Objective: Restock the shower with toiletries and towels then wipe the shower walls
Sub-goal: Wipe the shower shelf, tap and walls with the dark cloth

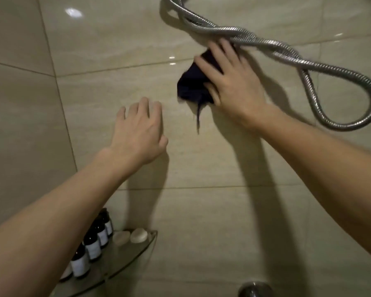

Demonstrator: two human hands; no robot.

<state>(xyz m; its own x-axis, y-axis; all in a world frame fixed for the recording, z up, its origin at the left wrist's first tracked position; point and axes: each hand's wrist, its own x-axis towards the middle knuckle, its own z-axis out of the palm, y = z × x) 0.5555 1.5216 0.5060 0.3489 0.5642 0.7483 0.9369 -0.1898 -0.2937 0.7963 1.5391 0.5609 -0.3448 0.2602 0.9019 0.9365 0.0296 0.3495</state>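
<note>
You have a dark navy cloth (pixel 189 86) at upper centre against glossy beige wall tiles (pixel 116 50) with faint pale streaks, a ribbed silver hose (pixel 266 42) at upper right, and at lower left dark brown bottles (pixel 92 245) with white labels beside cream soaps (pixel 138 235).

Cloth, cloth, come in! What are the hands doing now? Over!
Right hand presses dark cloth on wall. Left hand open, by wall. Shower hose loops just above cloth.

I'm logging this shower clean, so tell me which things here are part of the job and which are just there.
Job:
cloth, pressed to the wall by the right hand
bottles and soaps on the shelf

Just there:
hose
chrome fitting
left hand, holding nothing
</note>
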